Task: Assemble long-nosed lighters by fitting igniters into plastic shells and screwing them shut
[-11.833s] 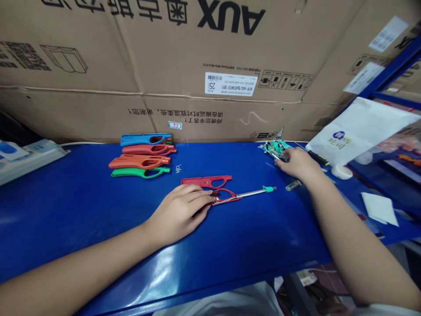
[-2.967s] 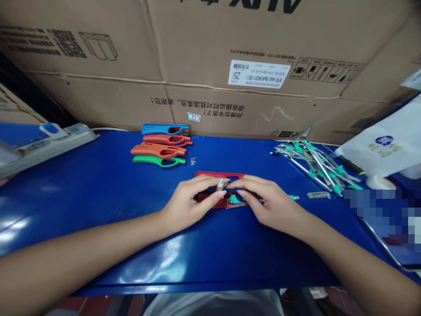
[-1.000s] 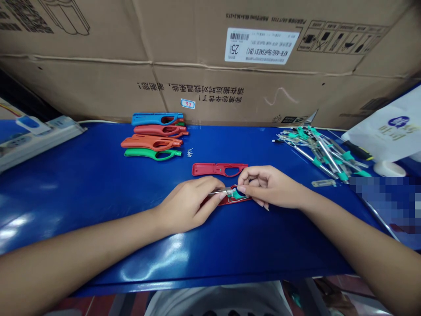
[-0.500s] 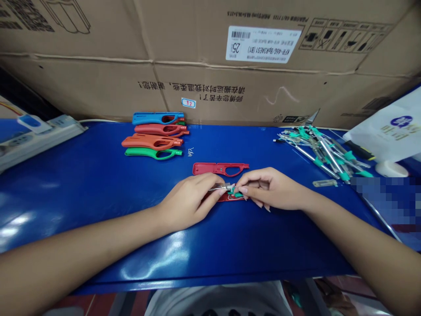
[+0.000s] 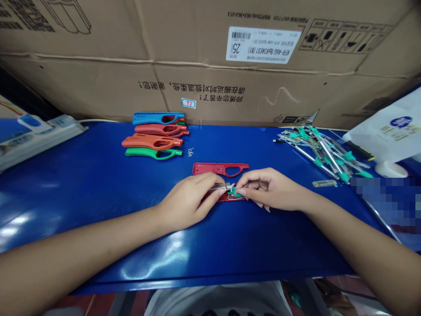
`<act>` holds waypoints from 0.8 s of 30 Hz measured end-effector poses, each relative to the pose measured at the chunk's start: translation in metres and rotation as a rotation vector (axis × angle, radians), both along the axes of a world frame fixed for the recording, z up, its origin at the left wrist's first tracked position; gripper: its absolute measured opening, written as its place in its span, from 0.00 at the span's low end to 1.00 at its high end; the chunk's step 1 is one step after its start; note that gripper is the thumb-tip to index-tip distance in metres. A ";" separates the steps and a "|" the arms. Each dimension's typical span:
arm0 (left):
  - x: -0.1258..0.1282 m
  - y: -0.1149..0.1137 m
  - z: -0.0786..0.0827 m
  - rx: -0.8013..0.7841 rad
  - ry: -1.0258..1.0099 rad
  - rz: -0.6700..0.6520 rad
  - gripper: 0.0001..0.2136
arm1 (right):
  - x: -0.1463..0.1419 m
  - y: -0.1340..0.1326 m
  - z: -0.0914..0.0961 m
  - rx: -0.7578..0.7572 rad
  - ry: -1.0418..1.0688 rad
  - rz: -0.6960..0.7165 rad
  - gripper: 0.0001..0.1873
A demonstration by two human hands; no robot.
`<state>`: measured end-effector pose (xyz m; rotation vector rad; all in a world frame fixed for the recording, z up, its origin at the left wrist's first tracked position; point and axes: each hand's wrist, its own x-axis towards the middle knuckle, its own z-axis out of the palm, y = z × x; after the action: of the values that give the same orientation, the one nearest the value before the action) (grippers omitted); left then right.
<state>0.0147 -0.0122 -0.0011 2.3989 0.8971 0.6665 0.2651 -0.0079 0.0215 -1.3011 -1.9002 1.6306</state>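
Red shell half [image 5: 230, 199] lies on the desk [image 5: 98, 184] beneath a green-tipped metal insert [image 5: 230, 189], pinched by the left hand [image 5: 189, 202] from 9 o'clock and the right hand [image 5: 271, 189] from 3 o'clock.

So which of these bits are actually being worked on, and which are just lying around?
In hand: left hand and right hand pinch a metal-and-green part over a red shell; second red shell just behind.
Lying about: coloured handles, rod pile, power strip, white bag.
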 end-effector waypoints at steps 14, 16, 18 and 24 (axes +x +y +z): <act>0.000 0.000 0.000 0.025 0.000 -0.013 0.08 | 0.000 0.001 -0.001 0.008 0.004 0.008 0.12; 0.000 0.000 0.000 0.028 0.001 -0.016 0.08 | 0.000 0.001 -0.001 0.009 0.003 0.010 0.12; 0.000 0.000 0.001 0.026 -0.001 -0.017 0.08 | 0.000 0.000 -0.001 0.004 0.003 0.012 0.12; 0.000 0.000 0.001 0.022 -0.006 -0.023 0.08 | 0.001 0.001 0.000 0.011 0.004 0.016 0.12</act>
<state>0.0144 -0.0121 0.0001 2.4219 0.8630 0.6775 0.2660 -0.0072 0.0211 -1.2802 -1.9192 1.6269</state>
